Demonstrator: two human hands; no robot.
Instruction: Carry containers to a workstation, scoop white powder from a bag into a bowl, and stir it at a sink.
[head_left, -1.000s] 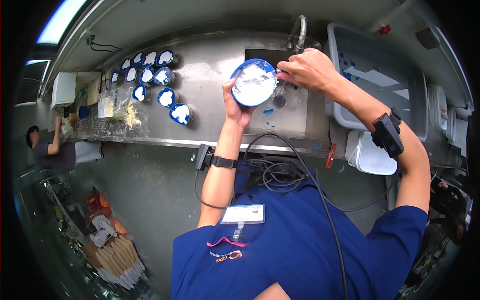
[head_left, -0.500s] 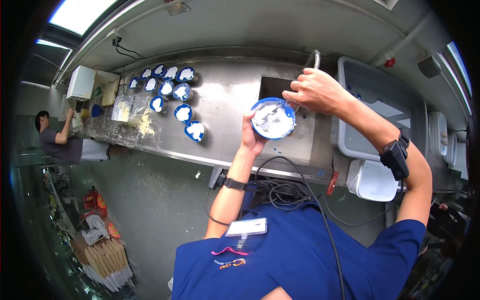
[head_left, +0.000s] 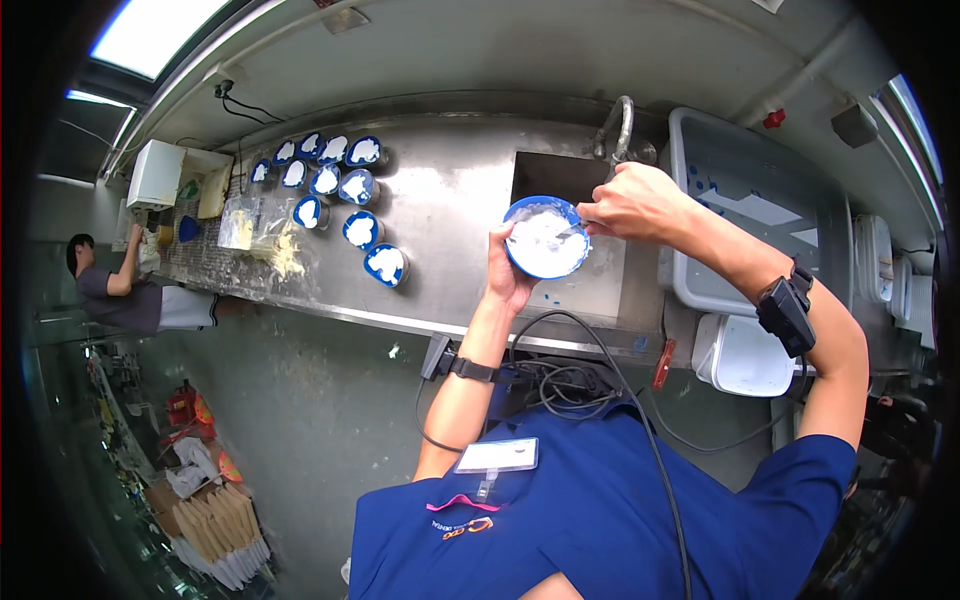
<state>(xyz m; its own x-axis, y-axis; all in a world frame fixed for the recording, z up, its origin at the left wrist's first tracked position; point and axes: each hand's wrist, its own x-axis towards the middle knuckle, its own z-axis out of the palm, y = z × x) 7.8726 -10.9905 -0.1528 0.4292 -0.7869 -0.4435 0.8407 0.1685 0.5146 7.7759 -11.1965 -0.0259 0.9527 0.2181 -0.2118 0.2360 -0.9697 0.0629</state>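
Observation:
Over the sink edge, my left hand (head_left: pixel 510 268) grips the side of a blue mixing bowl (head_left: pixel 513 215). White paste (head_left: pixel 542 240) fills much of the bowl and smears its inner wall. Closed fingers of my right hand (head_left: pixel 637 203) hold a spatula (head_left: pixel 573 233), its greyish blade dipping into the paste at the bowl's right side; the handle is mostly hidden in the fist. To the left on the steel counter stand several blue-rimmed molds (head_left: pixel 361 231) topped with white material, one of them nearest the front (head_left: pixel 386 264).
Behind the bowl lies a sink (head_left: pixel 560 178) with a curved faucet (head_left: pixel 625 125). A large grey tub (head_left: pixel 690 270) stands right, a white container (head_left: pixel 752 357) below it. Yellowish crumbs (head_left: pixel 285 255) lie on the counter. A co-worker (head_left: pixel 120 290) works at the far left. A cable (head_left: pixel 610 350) hangs before me.
My right hand has moved slightly down with the spatula, whose blade has shifted within the paste. The paste surface looks different. The bowl stays in my left hand; the view has shifted a little.

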